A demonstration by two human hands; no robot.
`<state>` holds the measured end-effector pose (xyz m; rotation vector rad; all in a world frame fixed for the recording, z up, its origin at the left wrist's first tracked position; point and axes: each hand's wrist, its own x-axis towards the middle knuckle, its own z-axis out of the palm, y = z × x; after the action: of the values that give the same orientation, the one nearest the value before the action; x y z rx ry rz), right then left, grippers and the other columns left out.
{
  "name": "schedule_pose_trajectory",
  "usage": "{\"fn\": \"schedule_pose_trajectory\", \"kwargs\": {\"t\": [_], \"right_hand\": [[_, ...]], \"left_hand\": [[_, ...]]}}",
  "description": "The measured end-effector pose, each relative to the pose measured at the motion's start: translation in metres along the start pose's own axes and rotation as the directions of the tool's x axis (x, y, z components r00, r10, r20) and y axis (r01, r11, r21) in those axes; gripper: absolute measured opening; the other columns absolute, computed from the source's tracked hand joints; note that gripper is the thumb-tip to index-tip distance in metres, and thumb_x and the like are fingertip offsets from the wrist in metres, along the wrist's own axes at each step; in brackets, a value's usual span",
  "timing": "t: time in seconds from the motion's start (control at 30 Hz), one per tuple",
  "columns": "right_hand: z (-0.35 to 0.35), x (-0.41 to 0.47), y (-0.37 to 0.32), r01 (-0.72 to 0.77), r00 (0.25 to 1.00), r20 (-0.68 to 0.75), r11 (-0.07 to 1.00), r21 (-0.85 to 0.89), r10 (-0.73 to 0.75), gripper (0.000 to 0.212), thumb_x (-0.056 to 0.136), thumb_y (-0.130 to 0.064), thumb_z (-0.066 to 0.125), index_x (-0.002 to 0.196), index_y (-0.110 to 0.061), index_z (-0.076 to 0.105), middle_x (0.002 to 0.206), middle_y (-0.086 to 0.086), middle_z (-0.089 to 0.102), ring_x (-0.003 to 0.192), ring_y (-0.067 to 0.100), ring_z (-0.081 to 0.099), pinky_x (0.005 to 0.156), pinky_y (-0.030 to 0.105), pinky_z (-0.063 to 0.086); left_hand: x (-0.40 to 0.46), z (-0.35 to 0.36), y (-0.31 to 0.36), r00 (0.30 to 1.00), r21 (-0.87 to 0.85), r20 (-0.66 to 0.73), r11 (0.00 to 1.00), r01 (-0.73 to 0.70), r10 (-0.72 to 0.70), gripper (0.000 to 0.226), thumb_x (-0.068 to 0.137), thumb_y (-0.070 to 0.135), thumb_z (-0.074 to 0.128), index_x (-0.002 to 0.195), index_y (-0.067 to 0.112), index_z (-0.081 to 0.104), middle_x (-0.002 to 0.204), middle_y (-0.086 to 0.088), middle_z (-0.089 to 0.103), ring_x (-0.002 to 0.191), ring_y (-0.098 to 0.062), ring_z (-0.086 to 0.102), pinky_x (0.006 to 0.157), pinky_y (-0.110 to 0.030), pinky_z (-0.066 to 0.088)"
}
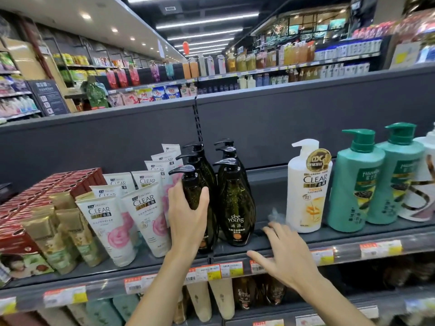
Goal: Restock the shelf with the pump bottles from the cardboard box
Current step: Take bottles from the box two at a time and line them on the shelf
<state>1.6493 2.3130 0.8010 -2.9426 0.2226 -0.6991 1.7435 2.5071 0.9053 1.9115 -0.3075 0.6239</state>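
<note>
Two rows of dark green pump bottles stand on the grey shelf (277, 238) in the middle of the view. My left hand (187, 215) is wrapped around the front bottle of the left row (194, 184), which stands upright on the shelf. The front bottle of the right row (236, 208) shows a "see young" label and is untouched. My right hand (286, 252) hovers flat, fingers spread, over the shelf's front edge to the right of the bottles, holding nothing. No cardboard box is in view.
White CLEAR tubes (138, 215) and gold tubes (61, 234) crowd the shelf left of the bottles. A white CLEAR pump bottle (306, 191) and teal pump bottles (355, 184) stand to the right, with a bare gap between. Price tags line the shelf edge.
</note>
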Motion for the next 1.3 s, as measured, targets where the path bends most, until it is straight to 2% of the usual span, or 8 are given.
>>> {"fn": "schedule_pose_trajectory", "kwargs": {"t": [0.13,0.43,0.6,0.67,0.77,0.9,1.1,1.3], "right_hand": [[-0.001,0.000,0.000,-0.014,1.000,0.027,1.000,0.021,0.014,0.085,0.085,-0.081,0.031,0.116,-0.013,0.071,0.118,0.005,0.069,0.107,0.022,0.065,0.091,0.037,0.053],[0.003,0.003,0.003,-0.015,1.000,0.023,0.998,0.053,0.014,0.088,0.083,-0.084,0.032,0.118,-0.014,0.071,0.119,0.003,0.069,0.109,0.021,0.064,0.093,0.037,0.053],[-0.009,0.002,-0.001,-0.104,0.988,0.134,0.973,0.206,0.077,0.097,0.079,-0.087,0.017,0.142,-0.021,0.051,0.147,-0.004,0.050,0.135,0.012,0.045,0.110,0.030,0.036],[-0.026,0.006,-0.009,-0.235,0.968,0.191,0.849,0.473,0.161,0.089,0.083,-0.078,0.012,0.150,-0.025,0.038,0.156,-0.009,0.038,0.140,0.004,0.033,0.113,0.026,0.027],[-0.046,0.029,-0.030,-0.434,0.897,0.340,0.420,0.797,0.282,0.062,0.101,-0.052,0.017,0.154,-0.024,0.031,0.160,-0.005,0.030,0.139,0.000,0.024,0.113,0.023,0.017],[-0.052,0.072,-0.044,-0.531,0.816,0.500,0.035,0.847,0.288,0.058,0.105,-0.049,0.019,0.152,-0.018,0.035,0.158,0.003,0.037,0.146,0.019,0.031,0.117,0.033,0.019],[-0.048,0.096,-0.047,-0.563,0.816,0.551,0.023,0.826,0.173,0.061,0.102,-0.056,0.017,0.148,-0.026,0.042,0.152,0.004,0.046,0.143,0.021,0.037,0.115,0.036,0.024],[-0.029,0.091,-0.047,-0.428,0.882,0.410,0.032,0.903,0.234,0.084,0.085,-0.081,0.029,0.151,-0.029,0.039,0.152,-0.009,0.045,0.142,0.011,0.036,0.121,0.036,0.021]], "left_hand": [[0.001,0.006,-0.002,1.000,0.024,-0.030,1.000,0.002,-0.002,0.055,0.091,0.042,0.060,0.139,0.022,0.042,0.117,0.017,0.043,0.105,0.010,0.036,0.087,-0.001,0.024],[-0.002,0.010,-0.006,0.998,0.088,-0.063,0.996,-0.002,0.007,0.070,0.088,0.051,0.058,0.144,0.017,0.033,0.135,0.014,0.039,0.123,0.003,0.033,0.108,-0.025,0.028],[-0.019,0.004,-0.015,0.997,-0.047,-0.078,0.998,0.027,-0.031,0.063,0.097,0.049,0.029,0.151,0.017,0.027,0.154,0.005,0.034,0.143,-0.005,0.027,0.119,-0.027,0.021],[-0.023,0.001,-0.012,0.985,-0.180,-0.105,0.977,0.115,-0.135,0.053,0.102,0.039,0.020,0.152,0.021,0.028,0.155,0.011,0.032,0.143,0.000,0.025,0.114,-0.013,0.016],[-0.018,0.003,-0.009,0.942,-0.194,-0.108,0.936,0.294,-0.319,0.050,0.105,0.034,0.015,0.153,0.023,0.028,0.157,0.009,0.031,0.143,-0.002,0.023,0.112,-0.017,0.013],[-0.014,0.011,-0.016,0.874,-0.251,-0.072,0.856,0.451,-0.481,0.061,0.099,0.052,0.014,0.150,0.027,0.036,0.155,0.007,0.036,0.142,-0.013,0.030,0.120,-0.036,0.018],[-0.027,0.011,-0.019,0.790,-0.378,0.060,0.719,0.583,-0.610,0.060,0.099,0.056,0.020,0.147,0.025,0.042,0.146,0.002,0.047,0.136,-0.018,0.040,0.113,-0.034,0.027],[-0.031,-0.002,-0.032,0.910,-0.195,0.110,0.889,0.415,-0.401,0.068,0.095,0.063,0.024,0.153,0.027,0.027,0.156,0.009,0.031,0.138,-0.002,0.026,0.115,-0.028,0.018]]}}
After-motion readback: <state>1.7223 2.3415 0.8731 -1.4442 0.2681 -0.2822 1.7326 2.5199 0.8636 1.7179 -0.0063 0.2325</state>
